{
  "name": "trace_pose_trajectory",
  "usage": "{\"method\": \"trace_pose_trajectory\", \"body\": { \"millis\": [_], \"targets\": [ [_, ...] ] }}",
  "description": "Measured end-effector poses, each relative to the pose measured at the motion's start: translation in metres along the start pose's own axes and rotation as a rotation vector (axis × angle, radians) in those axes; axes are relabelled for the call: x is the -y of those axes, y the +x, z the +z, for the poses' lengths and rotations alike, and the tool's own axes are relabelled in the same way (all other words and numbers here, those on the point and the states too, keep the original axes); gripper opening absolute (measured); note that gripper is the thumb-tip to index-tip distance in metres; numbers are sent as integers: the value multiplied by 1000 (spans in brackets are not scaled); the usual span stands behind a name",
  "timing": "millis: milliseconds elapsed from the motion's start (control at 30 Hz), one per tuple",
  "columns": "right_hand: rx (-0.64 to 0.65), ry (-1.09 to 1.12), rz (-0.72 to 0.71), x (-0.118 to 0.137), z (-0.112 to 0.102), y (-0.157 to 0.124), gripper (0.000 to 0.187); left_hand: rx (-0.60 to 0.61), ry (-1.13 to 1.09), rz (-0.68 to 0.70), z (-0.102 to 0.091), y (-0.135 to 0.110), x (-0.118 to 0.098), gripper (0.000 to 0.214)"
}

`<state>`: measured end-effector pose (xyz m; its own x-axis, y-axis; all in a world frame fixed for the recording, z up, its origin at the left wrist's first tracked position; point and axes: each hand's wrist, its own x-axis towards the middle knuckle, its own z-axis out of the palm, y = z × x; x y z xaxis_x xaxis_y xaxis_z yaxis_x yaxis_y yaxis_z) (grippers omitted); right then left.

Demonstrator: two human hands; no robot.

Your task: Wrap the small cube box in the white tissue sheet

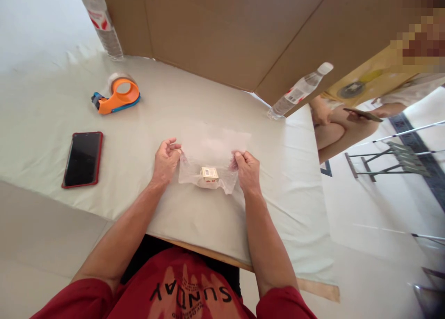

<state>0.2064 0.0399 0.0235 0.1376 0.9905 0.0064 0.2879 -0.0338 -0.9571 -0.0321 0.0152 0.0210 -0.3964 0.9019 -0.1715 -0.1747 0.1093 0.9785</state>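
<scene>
A clear plastic bag (212,147) lies on the white-covered table (194,101), with a small white box (209,176) bearing a barcode label inside its near end. My left hand (166,162) pinches the bag's left edge with closed fingers. At the bag's right edge, my right hand (246,170) pinches the plastic the same way. The box sits between both hands.
A phone in a red case (83,159) lies at the left. An orange tape dispenser (118,96) sits behind it. Two water bottles, one upright (102,22) and one tilted (299,91), flank a large cardboard box (236,31). Another person holding a phone (361,115) sits at the right.
</scene>
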Motion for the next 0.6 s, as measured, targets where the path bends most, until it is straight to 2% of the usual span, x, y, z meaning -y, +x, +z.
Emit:
{"method": "trace_pose_trajectory", "body": {
  "millis": [67,133,200,300,367,433,500,600],
  "targets": [
    [-101,-112,-48,-6,-3,3,32,-16,94,89,-4,-2,0,39],
    [-211,-208,-125,-6,-6,-3,38,23,217,197,-7,-9,-2,31],
    [-208,-252,-213,1,-8,-18,35,79,365,353,-7,-20,-6,23],
    [-6,-256,-341,17,-9,-43,21,141,505,618,-4,-33,-9,18],
    [167,-274,-393,21,-8,-55,21,259,542,712,-3,-35,-8,19],
    [344,-324,-424,18,-6,-63,35,430,590,722,-3,-33,-4,26],
    [462,-387,-442,11,-4,-67,50,600,669,685,-5,-29,2,39],
    [483,-443,-416,3,-3,-71,49,795,817,625,-9,-25,10,65]
  ]
}}
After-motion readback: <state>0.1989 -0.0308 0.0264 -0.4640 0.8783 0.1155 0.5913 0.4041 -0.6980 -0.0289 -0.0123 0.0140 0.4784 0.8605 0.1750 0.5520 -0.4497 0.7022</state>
